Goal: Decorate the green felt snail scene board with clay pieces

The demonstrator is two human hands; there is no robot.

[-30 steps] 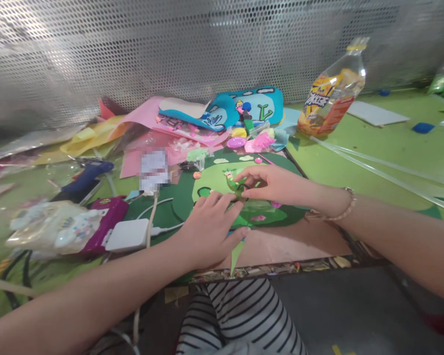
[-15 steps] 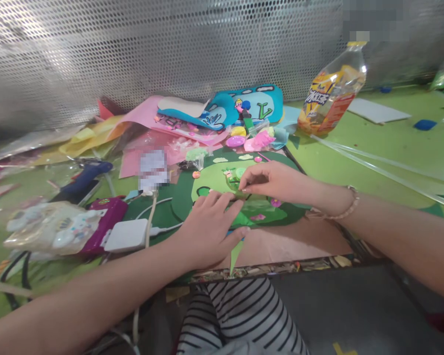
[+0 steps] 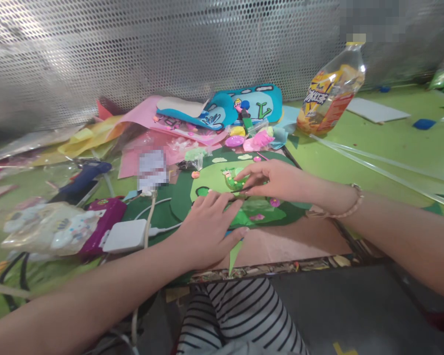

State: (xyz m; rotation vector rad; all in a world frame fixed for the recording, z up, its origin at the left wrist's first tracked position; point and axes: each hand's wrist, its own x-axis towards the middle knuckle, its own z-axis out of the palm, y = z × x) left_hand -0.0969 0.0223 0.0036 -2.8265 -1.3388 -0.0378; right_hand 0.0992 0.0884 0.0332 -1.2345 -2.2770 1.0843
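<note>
A green foam picture (image 3: 185, 190), layered in dark and light green, lies in front of me with clouds, flowers and a small green clay figure (image 3: 229, 178) on it. My left hand (image 3: 216, 224) rests flat over its lower left part, fingers spread. Just right of the figure, my right hand (image 3: 270, 180) is closed in a pinch. A thin dark strip (image 3: 240, 191) runs from its fingertips towards the left fingers; its far end is hidden. Under the left hand a pointed green piece (image 3: 235, 256) sticks out.
Blue foam pictures (image 3: 270, 103) and bright clay lumps (image 3: 235, 141) lie behind. A tilted drink bottle (image 3: 331, 93) stands back right. On the left are a white adapter (image 3: 126, 235) with cables, a blue-handled tool (image 3: 83, 180) and a magenta box (image 3: 113, 212). Clear strips (image 3: 385, 160) lie right.
My right hand has shifted slightly and its fingers have changed position, showing more of the green figure and the dark strip. My left hand stays in place.
</note>
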